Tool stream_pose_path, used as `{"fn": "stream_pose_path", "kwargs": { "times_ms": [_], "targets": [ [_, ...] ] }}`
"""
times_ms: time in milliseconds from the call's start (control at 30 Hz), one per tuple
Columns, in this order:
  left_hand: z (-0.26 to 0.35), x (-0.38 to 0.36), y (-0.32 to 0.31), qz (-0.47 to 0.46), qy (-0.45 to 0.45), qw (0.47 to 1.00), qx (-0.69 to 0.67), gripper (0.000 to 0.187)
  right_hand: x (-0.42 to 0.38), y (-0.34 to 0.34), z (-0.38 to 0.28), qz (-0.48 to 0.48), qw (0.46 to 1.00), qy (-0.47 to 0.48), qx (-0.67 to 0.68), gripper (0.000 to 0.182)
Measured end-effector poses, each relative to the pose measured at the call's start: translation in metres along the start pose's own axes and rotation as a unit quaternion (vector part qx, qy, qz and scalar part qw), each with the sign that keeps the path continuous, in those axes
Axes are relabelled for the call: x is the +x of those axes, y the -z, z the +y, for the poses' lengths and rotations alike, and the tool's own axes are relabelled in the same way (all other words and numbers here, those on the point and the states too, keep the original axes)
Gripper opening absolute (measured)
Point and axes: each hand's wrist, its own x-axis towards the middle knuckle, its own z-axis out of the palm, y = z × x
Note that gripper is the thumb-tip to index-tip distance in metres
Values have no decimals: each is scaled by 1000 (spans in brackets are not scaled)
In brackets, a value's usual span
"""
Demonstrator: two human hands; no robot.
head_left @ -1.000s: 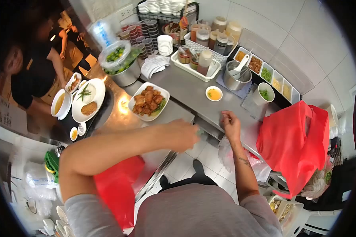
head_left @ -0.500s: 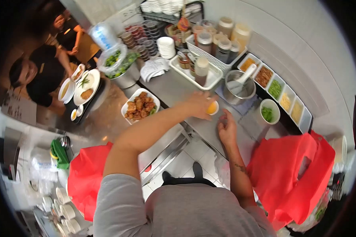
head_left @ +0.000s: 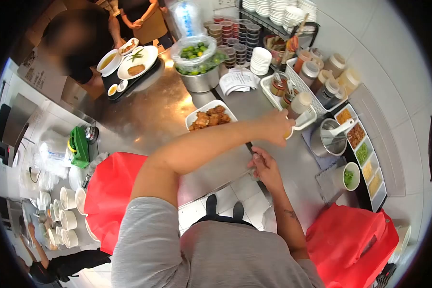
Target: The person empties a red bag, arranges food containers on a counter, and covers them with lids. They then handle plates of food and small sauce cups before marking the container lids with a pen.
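Observation:
My left hand (head_left: 278, 127) reaches across to the right, closed round a small white cup (head_left: 289, 134) with something yellow in it; the hand hides most of the cup. Just beyond is the front end of a white tray (head_left: 306, 121) holding jars and a squeeze bottle (head_left: 300, 102). Nearer my body, my right hand (head_left: 266, 169) hovers over the counter edge, fingers loosely curled and apart, nothing visible in it. A square white dish (head_left: 229, 110) of fried chicken pieces (head_left: 209, 118) sits beyond my left forearm, which partly covers it.
A metal pot (head_left: 328, 140) with a white-handled utensil, a cup of chopped greens (head_left: 349, 176) and a row of topping containers (head_left: 363, 152) line the right. Red bags (head_left: 353, 247) flank me. A person stands by a tray (head_left: 125, 86) at upper left; a pot of limes (head_left: 198, 81) is behind.
My view has swung left, so the counter things appear farther right and lower. My left hand and the small cup have shifted toward the white tray. My right hand has drawn slightly nearer my body.

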Motion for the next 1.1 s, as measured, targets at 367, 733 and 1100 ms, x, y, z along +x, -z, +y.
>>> {"fn": "stream_pose_path", "kwargs": {
  "times_ms": [367, 733, 1100],
  "targets": [
    [-137, -175, 116, 19, 195, 980, 41, 63, 91, -79, -23, -78, 990, -76, 86, 52],
    [-280, -328, 71, 34, 366, 927, 69, 65, 158, -197, -29, -83, 994, -54, 56, 45],
    [-325, -385, 28, 13, 420, 906, -50, 69, 217, -272, -28, -101, 994, -43, 17, 38]
  ]
}}
